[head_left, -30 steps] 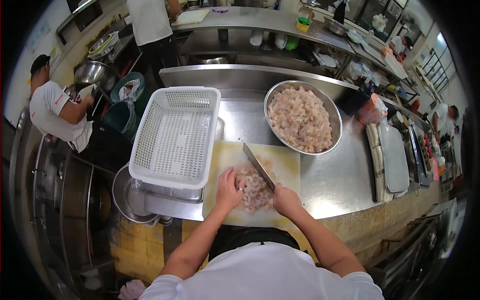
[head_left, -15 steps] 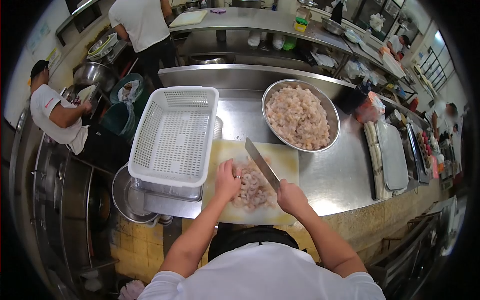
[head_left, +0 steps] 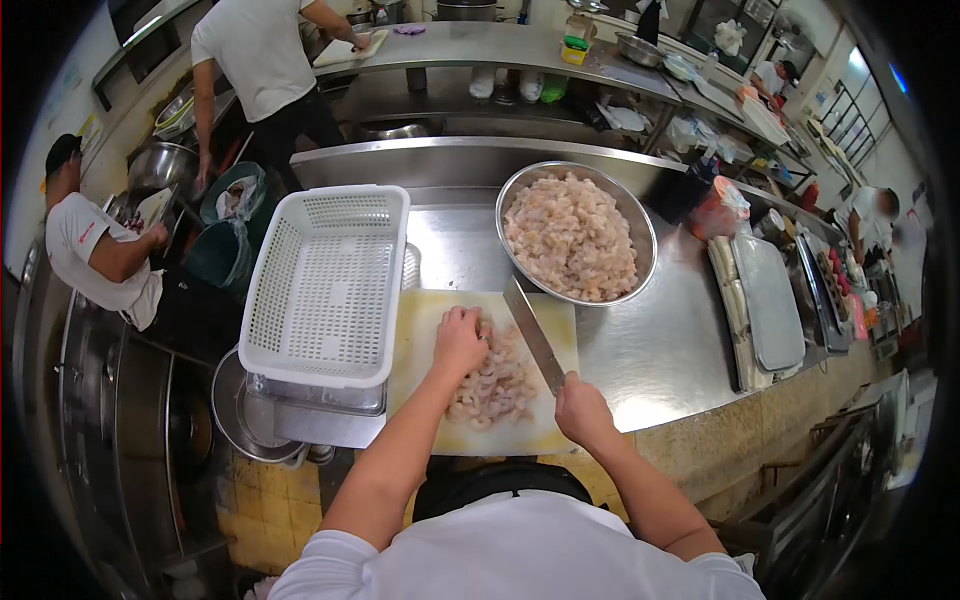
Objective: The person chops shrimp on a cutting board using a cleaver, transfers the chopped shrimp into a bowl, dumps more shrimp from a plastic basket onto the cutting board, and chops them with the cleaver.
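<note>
My left hand [head_left: 461, 343] rests with its fingers bent and close together on the upper left edge of a pile of peeled shrimp [head_left: 497, 385]. Its fingertips are partly hidden among the pieces. The pile lies on a white and yellowish cutting board [head_left: 418, 325]. Gripped by the handle in my right hand [head_left: 584, 410] is a broad kitchen knife [head_left: 534, 335]. Its blade slants up and left over the right side of the board, with the tip near a steel bowl [head_left: 646, 262] heaped with more shrimp [head_left: 570, 238].
A white perforated basket [head_left: 322, 290] stands left of the board, partly above a clear container [head_left: 318, 392]. A steel pot [head_left: 240, 410] sits lower left. Right lie a lidded tray [head_left: 768, 300] and a plastic bag [head_left: 719, 208]. Co-workers [head_left: 255, 55] stand nearby, one at left [head_left: 100, 240].
The view has shifted slightly. My left hand has moved farther up the pile with fingers drawn together. The knife has moved right, away from the shrimp. A co-worker's arm now reaches to a white board.
</note>
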`<state>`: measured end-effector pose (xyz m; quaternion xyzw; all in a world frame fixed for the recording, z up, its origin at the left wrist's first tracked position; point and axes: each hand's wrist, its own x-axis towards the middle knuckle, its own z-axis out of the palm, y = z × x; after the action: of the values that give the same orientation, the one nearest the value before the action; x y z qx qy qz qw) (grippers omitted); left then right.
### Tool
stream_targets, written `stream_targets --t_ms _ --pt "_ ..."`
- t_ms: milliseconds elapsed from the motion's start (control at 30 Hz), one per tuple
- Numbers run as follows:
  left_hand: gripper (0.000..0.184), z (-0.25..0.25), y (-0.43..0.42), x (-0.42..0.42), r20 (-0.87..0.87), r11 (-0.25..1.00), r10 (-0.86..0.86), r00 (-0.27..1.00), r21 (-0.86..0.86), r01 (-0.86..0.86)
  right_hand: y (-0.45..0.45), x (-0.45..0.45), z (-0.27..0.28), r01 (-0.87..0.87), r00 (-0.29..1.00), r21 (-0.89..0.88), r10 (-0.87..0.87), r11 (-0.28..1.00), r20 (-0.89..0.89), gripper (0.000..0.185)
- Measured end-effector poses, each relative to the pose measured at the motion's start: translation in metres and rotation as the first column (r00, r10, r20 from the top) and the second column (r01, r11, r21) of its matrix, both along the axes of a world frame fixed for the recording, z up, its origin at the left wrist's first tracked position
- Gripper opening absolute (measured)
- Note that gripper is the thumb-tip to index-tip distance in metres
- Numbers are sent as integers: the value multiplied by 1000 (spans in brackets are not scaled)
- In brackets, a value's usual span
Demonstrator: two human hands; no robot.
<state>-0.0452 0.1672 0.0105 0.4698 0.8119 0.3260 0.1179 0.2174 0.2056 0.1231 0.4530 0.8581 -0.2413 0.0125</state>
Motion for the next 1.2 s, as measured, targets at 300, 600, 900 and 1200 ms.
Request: stream_targets --t_ms 300,600,900,1200 --pt "21 0 -24 24 99 974 -218 971 79 211 -38 42 -28 84 974 -169 -117 982 -192 32" --pt "35 5 -55 38 7 984 4 1000 178 -5 -36 4 2 42 945 -46 -55 998 -323 32" --pt "32 -10 -61 39 12 962 8 1000 272 -11 -20 -17 12 -32 981 -63 19 998 -193 29" --pt "29 -13 -62 38 13 957 7 1000 291 -11 -17 -21 4 -64 977 -58 51 996 -205 28"
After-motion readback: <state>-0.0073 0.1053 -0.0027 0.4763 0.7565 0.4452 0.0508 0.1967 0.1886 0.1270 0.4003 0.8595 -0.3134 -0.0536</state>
